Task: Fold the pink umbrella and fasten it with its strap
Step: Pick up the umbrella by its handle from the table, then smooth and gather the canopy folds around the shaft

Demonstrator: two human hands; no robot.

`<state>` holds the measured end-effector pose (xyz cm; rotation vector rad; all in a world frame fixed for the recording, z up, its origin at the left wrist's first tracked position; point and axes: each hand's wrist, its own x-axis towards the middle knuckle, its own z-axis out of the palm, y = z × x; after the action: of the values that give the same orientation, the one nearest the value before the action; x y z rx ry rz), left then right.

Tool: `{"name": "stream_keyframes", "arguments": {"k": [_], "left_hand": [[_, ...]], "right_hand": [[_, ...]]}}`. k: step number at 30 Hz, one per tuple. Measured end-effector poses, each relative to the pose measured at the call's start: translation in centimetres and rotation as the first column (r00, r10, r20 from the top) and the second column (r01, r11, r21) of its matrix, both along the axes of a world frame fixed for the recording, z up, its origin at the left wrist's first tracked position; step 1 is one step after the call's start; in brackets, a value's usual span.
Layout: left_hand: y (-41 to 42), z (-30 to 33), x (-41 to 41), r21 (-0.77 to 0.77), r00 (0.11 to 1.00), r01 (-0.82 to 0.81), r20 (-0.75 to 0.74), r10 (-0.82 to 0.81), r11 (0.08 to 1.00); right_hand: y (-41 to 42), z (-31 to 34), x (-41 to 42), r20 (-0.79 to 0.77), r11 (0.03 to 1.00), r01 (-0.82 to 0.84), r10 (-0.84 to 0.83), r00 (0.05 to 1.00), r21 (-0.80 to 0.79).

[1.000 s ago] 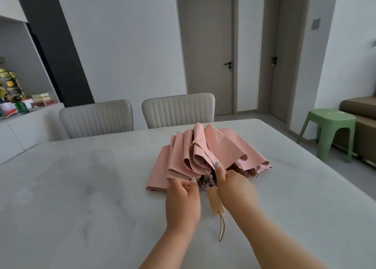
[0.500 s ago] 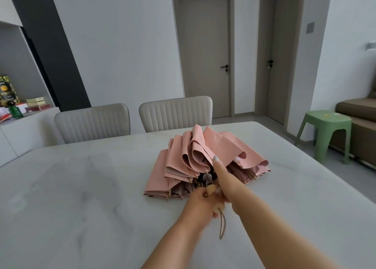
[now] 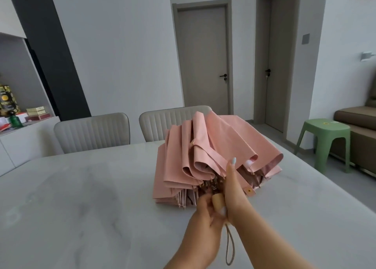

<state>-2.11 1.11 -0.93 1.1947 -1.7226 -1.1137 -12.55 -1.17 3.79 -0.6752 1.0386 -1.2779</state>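
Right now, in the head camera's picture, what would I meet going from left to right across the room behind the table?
Shelf with boxes and a green bottle → left chair → right chair → first grey door → second door → green stool → brown sofa. The pink umbrella overlaps the right chair.

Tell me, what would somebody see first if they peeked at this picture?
Probably the big pink umbrella, its loose, crumpled folds bunched in the middle of the pale marble table. Next, the left hand and right hand gripping its wooden handle at the near end. Off right, a green stool stands on the floor.
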Motion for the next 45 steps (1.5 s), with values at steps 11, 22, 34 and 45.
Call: {"name": "stream_keyframes", "arguments": {"k": [11, 22, 34, 45], "left_hand": [[-0.6, 13.4, 5.2, -0.563, 0.916, -0.391, -0.155, 0.371, 0.728], [-9.5, 22.5, 4.4, -0.486, 0.803, -0.239, 0.388, 0.453, 0.841], [-12.1, 22.6, 4.7, -0.182, 0.923, -0.159, 0.321, 0.211, 0.970], [-11.8, 24.2, 5.4, 0.001, 0.996, 0.003, 0.088, -0.004, 1.000]], "right_hand": [[-0.1, -2.2, -0.9, -0.123, 0.954, -0.039, 0.003, 0.992, -0.296], [0.9, -2.2, -0.7, -0.161, 0.895, -0.210, 0.157, 0.974, -0.394], [0.7, -2.4, -0.4, -0.102, 0.921, -0.218, 0.195, 0.976, -0.323], [0.8, -1.7, -0.5, 0.103, 0.965, -0.142, 0.168, 0.980, -0.222]]}}
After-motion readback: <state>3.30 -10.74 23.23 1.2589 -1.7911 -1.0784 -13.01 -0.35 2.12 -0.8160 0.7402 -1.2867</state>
